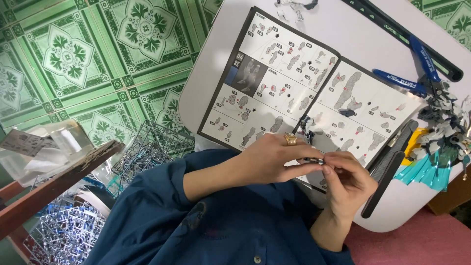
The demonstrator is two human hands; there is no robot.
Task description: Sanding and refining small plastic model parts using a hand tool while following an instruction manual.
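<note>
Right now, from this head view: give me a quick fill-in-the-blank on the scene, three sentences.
1. Both hands pinch a small model part over the open ____.
2. The left hand wears a gold ____.
3. The nippers on the white table have ____ handles.

Missing words: instruction booklet; ring; blue

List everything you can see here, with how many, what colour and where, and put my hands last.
small part: one, dark, pinched between both hands
instruction booklet: one, white and grey, open on table
table: one, white, upper right
nippers: one, blue handles, right of booklet
model figure: one, white and teal, table's right edge
file: one, black, beside booklet
part frames: several, grey, on floor left
left hand: one, gold ring
right hand: one
</note>
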